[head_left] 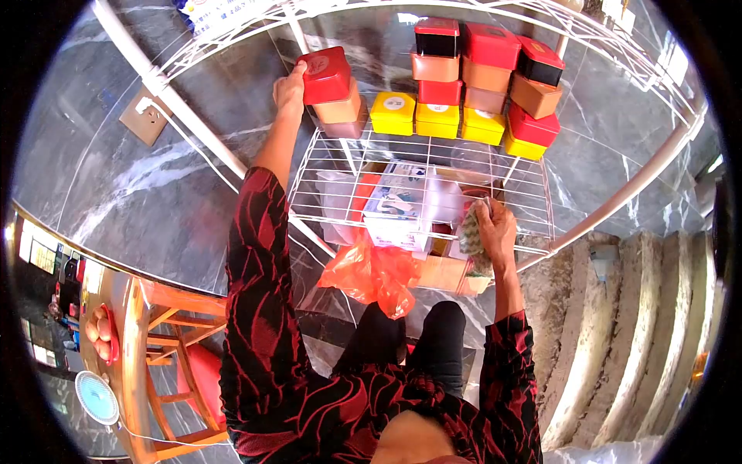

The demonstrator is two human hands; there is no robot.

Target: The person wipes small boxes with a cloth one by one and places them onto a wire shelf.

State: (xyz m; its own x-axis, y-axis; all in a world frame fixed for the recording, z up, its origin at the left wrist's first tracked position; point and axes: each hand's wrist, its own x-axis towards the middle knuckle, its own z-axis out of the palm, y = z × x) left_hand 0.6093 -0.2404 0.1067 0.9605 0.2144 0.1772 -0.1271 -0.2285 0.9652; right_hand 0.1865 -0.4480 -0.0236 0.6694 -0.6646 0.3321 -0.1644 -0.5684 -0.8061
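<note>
My left hand (291, 89) grips the left side of a red box (328, 76), a round pale label on its lid. This box sits at the top of a stack, above an orange-brown box (338, 110) and a darker brownish one (345, 127). My right hand (498, 226) is closed around a bunched, grey-green patterned cloth (472, 233) near the front right of the white wire shelf (402, 155). The part of the cloth inside my fingers is hidden. Several yellow boxes (393, 114) stand in a row right of the left stack.
More red, brown and black boxes (488, 48) are stacked at the back right. Below the wire shelf are a printed white carton (398, 203) and an orange plastic bag (372, 271). White rack posts (193, 131) rise on both sides. Concrete steps (610, 309) lie right, a wooden chair (182, 363) left.
</note>
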